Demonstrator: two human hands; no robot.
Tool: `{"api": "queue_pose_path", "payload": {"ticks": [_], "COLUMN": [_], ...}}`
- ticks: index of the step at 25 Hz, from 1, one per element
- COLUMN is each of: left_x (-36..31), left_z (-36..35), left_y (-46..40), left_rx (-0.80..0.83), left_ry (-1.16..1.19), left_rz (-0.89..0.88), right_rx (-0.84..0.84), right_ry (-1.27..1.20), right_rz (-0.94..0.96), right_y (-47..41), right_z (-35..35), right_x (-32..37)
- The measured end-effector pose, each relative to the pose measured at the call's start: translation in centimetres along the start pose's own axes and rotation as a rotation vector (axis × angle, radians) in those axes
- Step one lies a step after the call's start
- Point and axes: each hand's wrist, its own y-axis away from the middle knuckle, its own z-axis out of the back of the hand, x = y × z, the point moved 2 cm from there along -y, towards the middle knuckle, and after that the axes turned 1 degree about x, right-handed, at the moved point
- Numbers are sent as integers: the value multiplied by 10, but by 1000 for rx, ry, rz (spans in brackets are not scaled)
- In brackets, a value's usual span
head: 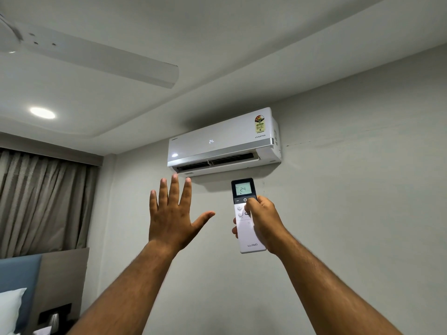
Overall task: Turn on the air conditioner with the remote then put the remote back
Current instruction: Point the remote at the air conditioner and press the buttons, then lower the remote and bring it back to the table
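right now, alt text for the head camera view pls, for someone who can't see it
A person's right hand holds a white remote reading 24 up toward a wall air conditioner, which also shows 24 with its flap open. The left hand is raised beside it, open and empty, fingers spread.

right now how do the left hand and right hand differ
The left hand is empty, raised palm-away toward the air conditioner with its fingers spread; the right hand is closed around the remote. The left hand's thumb juts out sideways, while the right hand's thumb rests on the remote's buttons, just below the power button. The left hand reaches higher, its fingertips near the vent. Both are bare and lifted on outstretched arms.
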Motion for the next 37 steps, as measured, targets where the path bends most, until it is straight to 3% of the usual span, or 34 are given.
{"api": "queue_pose_path", "payload": {"ticks": [5, 9, 11, 17, 24, 33, 37], "left_x": [-14, -18, -12, 51, 134, 214, 224], "left_z": [8, 27, 32, 38, 61, 81, 84], "left_y": [-5, 1, 17, 72, 156, 357, 458], "left_rx": [150, 208, 299, 281, 228, 266, 260], "left_ry": [528, 980, 1078, 1118, 938, 630, 526], "left_rz": [379, 517, 531, 719, 959, 1414, 1645], "right_rx": [30, 72, 103, 234, 452, 791, 867], "right_ry": [-60, -96, -78, -92, -146, -99, -28], "right_rz": [-37, -88, -120, -200, -315, -538, -645], "right_y": [1, 3, 8, 36, 90, 243, 326], "right_z": [-16, -44, -67, -148, -239, -330, -348], "right_x": [-5, -16, -27, -60, -107, -244, -311]}}
